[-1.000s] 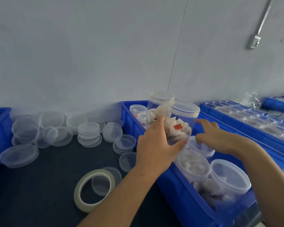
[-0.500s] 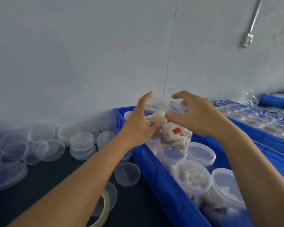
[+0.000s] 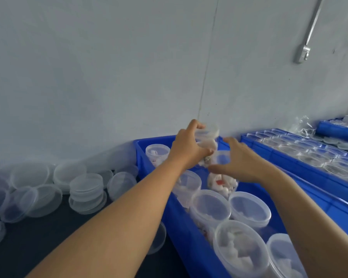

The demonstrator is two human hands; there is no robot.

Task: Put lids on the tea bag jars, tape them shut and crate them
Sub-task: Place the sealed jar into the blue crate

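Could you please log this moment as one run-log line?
left hand: grips jar | right hand: holds second jar | place: over crate

A plain pale grey-white wall (image 3: 109, 77) rises behind the hands, a thin vertical seam (image 3: 207, 67) running down it just above them, a metal conduit (image 3: 311, 29) fixed high to their right, and a dark desk (image 3: 48, 237) spreading to their left.
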